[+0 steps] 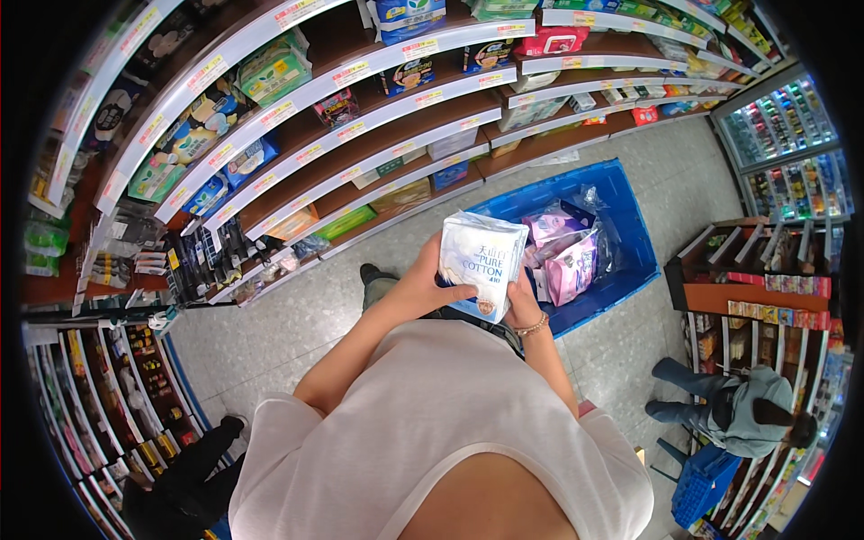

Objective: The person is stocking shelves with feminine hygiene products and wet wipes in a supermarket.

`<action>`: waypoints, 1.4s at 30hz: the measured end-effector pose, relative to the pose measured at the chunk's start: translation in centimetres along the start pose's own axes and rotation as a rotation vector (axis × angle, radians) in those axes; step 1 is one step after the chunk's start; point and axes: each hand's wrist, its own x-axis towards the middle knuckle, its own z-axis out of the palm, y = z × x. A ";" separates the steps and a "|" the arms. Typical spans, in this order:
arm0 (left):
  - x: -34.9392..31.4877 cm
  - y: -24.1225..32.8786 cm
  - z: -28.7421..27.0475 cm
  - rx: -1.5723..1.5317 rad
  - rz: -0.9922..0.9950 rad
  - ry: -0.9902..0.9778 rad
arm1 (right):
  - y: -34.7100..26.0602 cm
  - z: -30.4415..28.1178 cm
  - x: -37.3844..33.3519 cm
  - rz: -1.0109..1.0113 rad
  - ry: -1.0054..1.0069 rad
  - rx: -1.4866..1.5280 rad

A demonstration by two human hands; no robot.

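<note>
I hold a white soft pack with blue print (479, 261) in both hands at chest height. My left hand (425, 281) grips its left side, thumb across the front. My right hand (522, 304), with a bead bracelet on the wrist, supports its lower right corner from behind. Just beyond the pack a blue plastic crate (621, 225) stands on the floor, with pink and white packs in clear wrap (567, 252) lying in it.
Long store shelves (360, 135) with packaged goods curve across the top and left. A person in a grey hooded top (738, 409) crouches at the lower right by a blue basket (697, 481) and a low rack. Another person in black (193, 472) stands at the lower left.
</note>
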 end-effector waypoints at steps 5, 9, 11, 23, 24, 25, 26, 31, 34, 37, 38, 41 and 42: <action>-0.2 0.1 0.4 -0.104 -0.153 -0.050 | -1.0 -0.4 -0.6 -0.009 0.006 -0.056; 0.0 0.2 0.8 -0.299 -0.164 -0.049 | -0.7 -0.1 -0.8 -0.064 0.093 -0.136; -0.2 -0.8 1.3 -0.189 -0.068 -0.024 | -0.7 1.3 -0.5 -0.119 0.122 -0.206; -0.7 -0.9 1.8 -0.079 0.003 -0.035 | -1.0 2.9 -0.4 -0.169 0.085 -0.328; -0.8 -0.8 1.8 -0.095 -0.010 -0.052 | -1.1 3.0 -0.5 -0.169 0.088 -0.328; -0.8 -0.5 1.7 -0.095 -0.010 -0.053 | -1.2 3.2 -0.5 -0.165 0.079 -0.305; -0.8 0.0 1.6 -0.099 -0.006 -0.062 | -1.3 3.4 -0.5 -0.160 0.069 -0.282; -0.9 0.4 1.5 -0.031 0.031 -0.070 | -1.9 3.9 -0.5 -0.201 0.032 -0.232; -1.1 0.8 1.7 -0.014 0.079 -0.057 | -2.2 3.5 -0.5 -0.221 0.011 -0.278; -1.1 1.0 1.8 -0.011 0.113 -0.039 | -2.4 3.3 -0.5 -0.228 -0.006 -0.312; -1.1 1.1 1.9 -0.022 0.134 -0.013 | -2.4 3.4 -0.4 -0.234 -0.018 -0.319; -1.0 0.7 2.0 0.083 0.165 0.078 | -2.1 3.4 -0.2 -0.214 -0.025 -0.318; -1.0 0.6 2.0 0.199 0.174 0.143 | -1.7 3.2 -0.1 -0.211 -0.029 -0.314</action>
